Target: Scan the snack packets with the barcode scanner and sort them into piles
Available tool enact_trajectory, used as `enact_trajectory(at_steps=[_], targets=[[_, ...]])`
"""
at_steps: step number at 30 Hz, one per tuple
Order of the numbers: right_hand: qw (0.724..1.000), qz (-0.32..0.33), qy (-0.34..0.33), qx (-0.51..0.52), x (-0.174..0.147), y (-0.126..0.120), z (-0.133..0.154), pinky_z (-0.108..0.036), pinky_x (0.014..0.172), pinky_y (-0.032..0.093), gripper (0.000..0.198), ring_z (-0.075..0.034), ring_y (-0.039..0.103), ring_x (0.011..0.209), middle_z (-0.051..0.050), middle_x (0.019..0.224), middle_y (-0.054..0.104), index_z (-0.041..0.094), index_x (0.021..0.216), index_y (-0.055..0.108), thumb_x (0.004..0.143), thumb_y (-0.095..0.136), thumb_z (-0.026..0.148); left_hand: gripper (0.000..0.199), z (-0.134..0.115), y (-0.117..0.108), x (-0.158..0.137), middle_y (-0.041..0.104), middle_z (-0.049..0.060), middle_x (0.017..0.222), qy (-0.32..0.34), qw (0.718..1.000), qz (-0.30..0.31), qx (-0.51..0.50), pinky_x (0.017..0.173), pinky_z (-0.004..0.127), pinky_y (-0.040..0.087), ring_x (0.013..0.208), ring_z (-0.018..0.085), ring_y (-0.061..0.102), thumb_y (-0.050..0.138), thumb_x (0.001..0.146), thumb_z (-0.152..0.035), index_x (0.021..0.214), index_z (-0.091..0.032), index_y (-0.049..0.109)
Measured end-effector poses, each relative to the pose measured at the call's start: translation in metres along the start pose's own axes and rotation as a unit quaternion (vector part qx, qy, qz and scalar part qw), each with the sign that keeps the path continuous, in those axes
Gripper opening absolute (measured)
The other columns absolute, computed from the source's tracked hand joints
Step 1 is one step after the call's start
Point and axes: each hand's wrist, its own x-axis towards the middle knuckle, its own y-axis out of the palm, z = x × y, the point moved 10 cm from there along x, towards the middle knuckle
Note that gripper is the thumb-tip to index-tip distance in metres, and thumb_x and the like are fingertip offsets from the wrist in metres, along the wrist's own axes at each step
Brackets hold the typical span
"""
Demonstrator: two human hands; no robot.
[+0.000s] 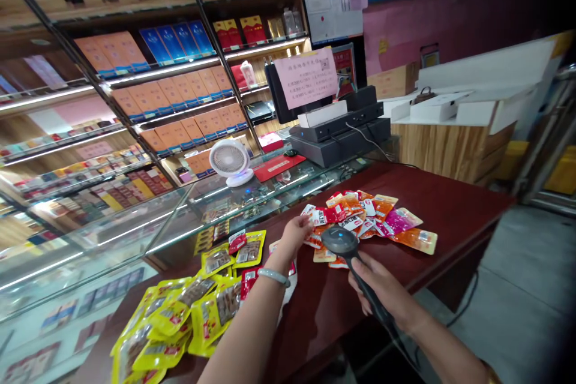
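At the near left of the dark red table [459, 204], many yellow packets [216, 306] lie in a loose, overlapping heap, with some red ones among them. They are well apart from the other pile, perhaps so that the two groups do not mix.

At the near right, the right hand [380, 288] is closed around the handle of a black handheld scanner [341, 242], thumb along the upper side. The handle points back to the person and the wide head points away, over the near edge of the second pile. I judge this grip is chosen so that the head can face a packet while the wrist stays comfortable.

Farther in, the left hand [297, 234], with a pale bracelet [273, 276] at its wrist, has thumb and fingers nearly together. It seems to pinch the left edge of a red-and-white packet [321, 216], which leaves most of the printed side uncovered. I cannot tell if this packet is lifted or only touched against the pile.

This pile of orange, red and purple packets [407, 240] spreads toward the far right part of the table, within reach of both hands.

Beyond the table, a glass counter [243, 211] carries a white fan [229, 159] and, to its right, a red sheet [279, 168]. Farther right, a pink notice [306, 79] hangs before a screen, probably turned this way for customers to read. Farthest left, lit shelves [162, 70] bear rows of orange boxes [166, 98].
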Motion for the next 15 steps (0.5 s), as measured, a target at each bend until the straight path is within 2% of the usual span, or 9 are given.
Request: enact_trajectory(at_steps=[2,4,5,7,9,10,12,15], targets=[[1.000,0.005,0.001,0.004,-0.001,0.001,-0.002,-0.017,0.034,0.038,0.044,-0.004,0.041,0.032,0.011,0.057,0.047,0.022,0.093,0.047,0.083,0.057,0.063,0.036,-0.005,-0.029,-0.006,0.073,0.009,0.096,0.017,0.998,-0.007,0.067,0.076,0.027,0.051,0.083,0.018,0.068,0.069,0.079,-0.033,0.110,-0.015,0.068],[1.000,0.013,0.005,0.008,-0.002,0.004,-0.007,-0.017,0.034,0.038,0.042,-0.003,0.040,0.032,0.011,0.056,0.047,0.022,0.092,0.048,0.083,0.058,0.062,0.031,-0.007,-0.065,-0.016,0.073,0.010,0.103,0.022,0.975,-0.036,0.220,0.083,0.030,0.049,0.093,0.021,0.067,0.066,0.080,-0.033,0.106,-0.016,0.070],[1.000,0.018,0.008,0.009,-0.002,0.006,-0.009,-0.017,0.034,0.038,0.042,-0.004,0.040,0.032,0.011,0.056,0.047,0.022,0.093,0.048,0.083,0.058,0.062,0.031,-0.005,-0.082,-0.023,0.072,0.011,0.105,0.010,0.946,-0.050,0.321,0.086,0.032,0.048,0.098,0.024,0.066,0.066,0.079,-0.037,0.103,-0.018,0.071],[1.000,0.024,0.014,0.007,-0.002,0.011,-0.015,-0.017,0.034,0.039,0.043,-0.004,0.040,0.031,0.011,0.055,0.047,0.022,0.095,0.048,0.082,0.059,0.062,0.037,0.002,-0.106,-0.039,0.071,0.016,0.107,-0.027,0.866,-0.061,0.495,0.090,0.039,0.045,0.106,0.031,0.063,0.067,0.076,-0.049,0.095,-0.018,0.073],[0.999,0.026,0.019,0.002,-0.003,0.015,-0.019,-0.017,0.034,0.039,0.045,-0.004,0.040,0.031,0.011,0.055,0.047,0.022,0.095,0.048,0.081,0.060,0.063,0.051,0.012,-0.114,-0.053,0.069,0.021,0.108,-0.052,0.803,-0.048,0.592,0.092,0.046,0.043,0.109,0.037,0.060,0.065,0.072,-0.062,0.092,-0.016,0.073],[0.999,0.028,0.021,0.000,-0.003,0.017,-0.021,-0.017,0.034,0.039,0.046,-0.004,0.040,0.031,0.011,0.055,0.046,0.022,0.096,0.048,0.080,0.060,0.064,0.057,0.016,-0.113,-0.058,0.067,0.023,0.110,-0.055,0.787,-0.044,0.613,0.092,0.049,0.042,0.110,0.039,0.059,0.063,0.070,-0.066,0.094,-0.014,0.073],[0.999,0.027,0.023,-0.005,-0.004,0.020,-0.022,-0.017,0.034,0.038,0.049,-0.004,0.040,0.031,0.011,0.055,0.047,0.022,0.097,0.048,0.079,0.060,0.066,0.065,0.020,-0.106,-0.064,0.065,0.026,0.114,-0.048,0.780,-0.042,0.623,0.094,0.050,0.040,0.113,0.040,0.057,0.062,0.069,-0.069,0.100,-0.013,0.072],[0.999,0.024,0.026,-0.015,-0.005,0.022,-0.023,-0.017,0.033,0.038,0.050,-0.004,0.040,0.031,0.011,0.055,0.047,0.022,0.098,0.048,0.078,0.060,0.066,0.064,0.026,-0.093,-0.061,0.063,0.025,0.119,-0.051,0.797,-0.034,0.601,0.096,0.048,0.039,0.117,0.039,0.054,0.066,0.067,-0.066,0.104,-0.014,0.069]])
